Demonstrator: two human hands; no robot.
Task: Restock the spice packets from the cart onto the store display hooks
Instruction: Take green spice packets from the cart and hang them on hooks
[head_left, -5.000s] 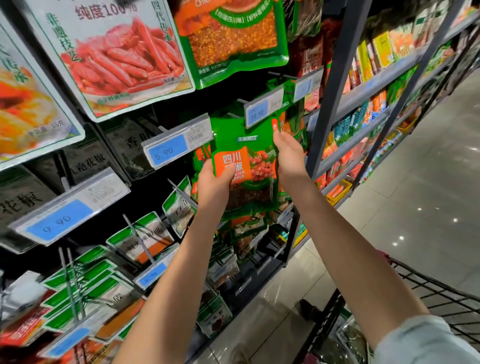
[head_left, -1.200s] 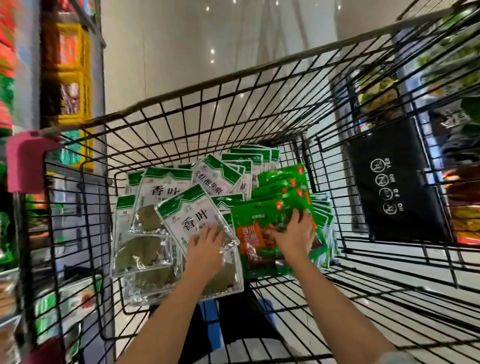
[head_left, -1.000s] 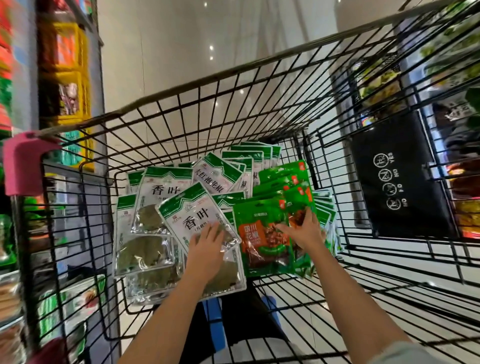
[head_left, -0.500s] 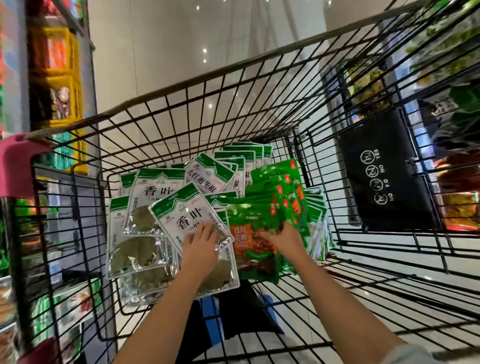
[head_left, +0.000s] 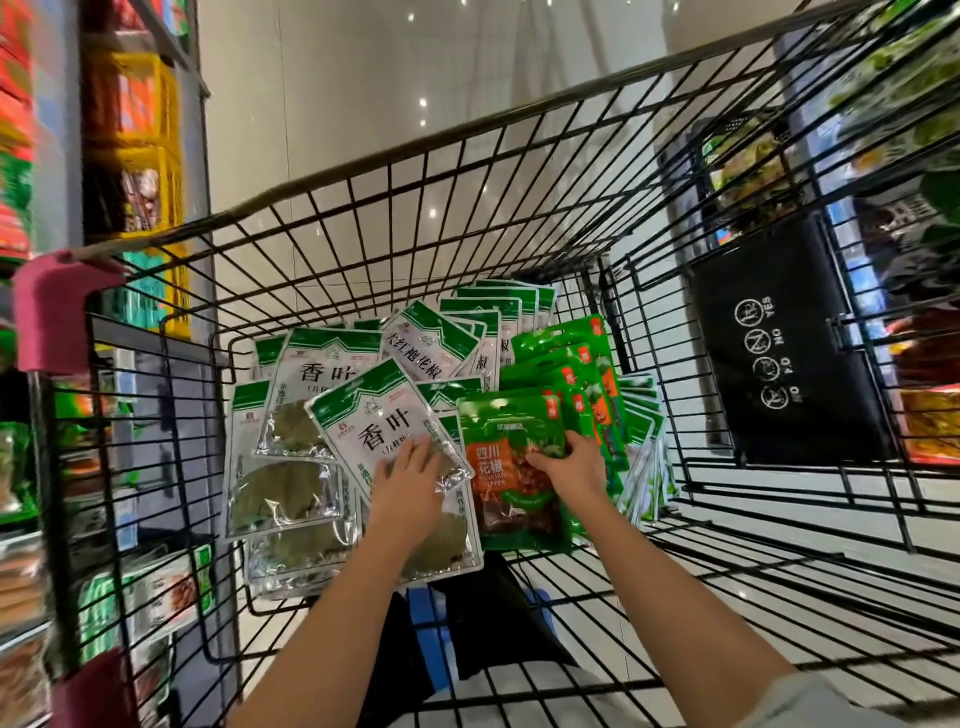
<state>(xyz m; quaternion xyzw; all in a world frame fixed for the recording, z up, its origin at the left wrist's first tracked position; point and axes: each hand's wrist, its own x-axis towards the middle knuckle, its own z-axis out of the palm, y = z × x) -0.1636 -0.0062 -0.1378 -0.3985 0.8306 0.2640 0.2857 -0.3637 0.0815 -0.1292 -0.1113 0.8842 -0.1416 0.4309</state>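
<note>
Right grip (head_left: 569, 465) now inside cart (head_left: 467, 129)

Both bare forearms reach forward and down, side by side. The left hand (head_left: 410, 480) lies palm down, fingers straight and a little spread, pressing flat. The right hand (head_left: 569, 465) is turned inward, its fingers bent, and it grips a green packet (head_left: 511, 514).

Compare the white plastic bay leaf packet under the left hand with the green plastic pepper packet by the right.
The white bay leaf packet lies tilted; the green pepper packet sits straighter. The left hand rests flat on the first; the right hand grips the second. Both lie in the wire cart.
</note>
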